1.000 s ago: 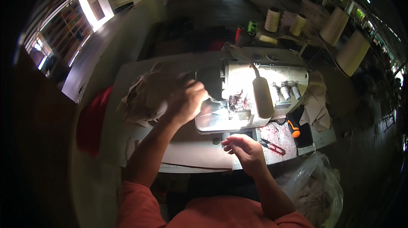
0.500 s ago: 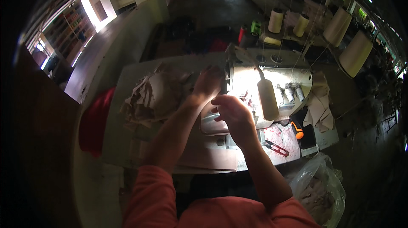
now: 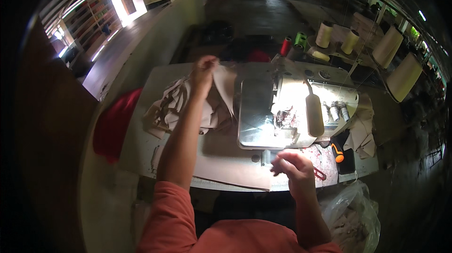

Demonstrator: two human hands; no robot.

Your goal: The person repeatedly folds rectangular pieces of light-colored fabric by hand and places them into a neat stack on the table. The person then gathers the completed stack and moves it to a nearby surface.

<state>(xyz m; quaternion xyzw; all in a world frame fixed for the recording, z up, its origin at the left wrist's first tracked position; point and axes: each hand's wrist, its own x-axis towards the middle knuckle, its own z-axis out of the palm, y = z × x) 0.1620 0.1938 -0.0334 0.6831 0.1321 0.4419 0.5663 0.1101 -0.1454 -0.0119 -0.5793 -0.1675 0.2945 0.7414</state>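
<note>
My left hand [image 3: 205, 70] is raised at the far side of the table, its fingers closed on the edge of a beige fabric piece [image 3: 225, 85] that hangs down beside a crumpled pile of fabric pieces [image 3: 181, 109]. To the right stands an overlock sewing machine [image 3: 336, 93], its flat metal plate [image 3: 254, 121] bare and brightly lit. Near the table's front edge my right hand [image 3: 297, 167] hovers with loosely bent fingers, apart and with nothing visible in them. Partly behind it lie red-handled thread snips [image 3: 320, 174].
A lamp [image 3: 314, 115] hangs before the machine. Cream thread cones [image 3: 387, 48] stand at the back right. An orange-and-black tool [image 3: 337, 153] and more fabric [image 3: 361, 133] lie on the right. A flat beige panel [image 3: 230, 170] lies along the front; a clear plastic bag [image 3: 355, 215] hangs below.
My left hand has moved left from beside the machine plate, drawing the fabric piece up over the pile. My right hand has come back toward me and to the right, off the plate.
</note>
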